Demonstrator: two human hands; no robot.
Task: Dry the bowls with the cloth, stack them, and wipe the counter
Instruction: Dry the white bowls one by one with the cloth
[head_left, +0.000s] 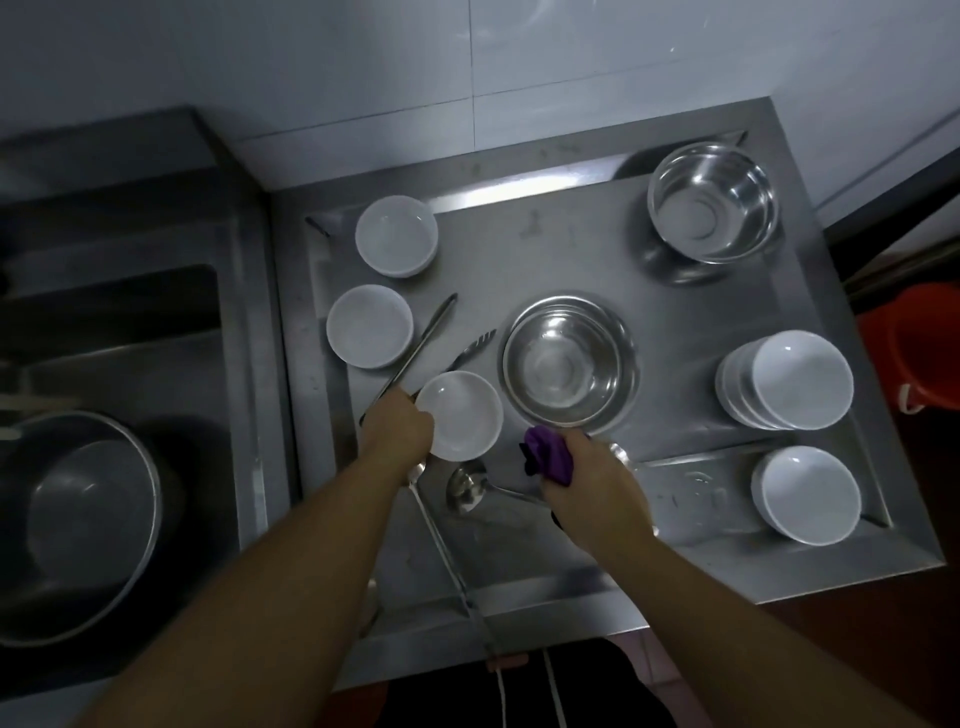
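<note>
I see the left hand (402, 423) with its grip closed on the rim of a white bowl (460, 415) sitting on the steel desk (571, 244). The right hand (582, 475) has its grip balled around a purple cloth (545, 454), just right of that bowl and apart from it. Beyond the left grip: two more white bowls (370, 326), tongs (421, 345) beside them. Beyond the right grip: a steel bowl (569, 361). Far right of it: stacked white bowls (787, 379). A ladle (467, 486) lies between the grips.

Pale tiled wall (467, 62), dim light, steel sink unit (130, 322) at left.
</note>
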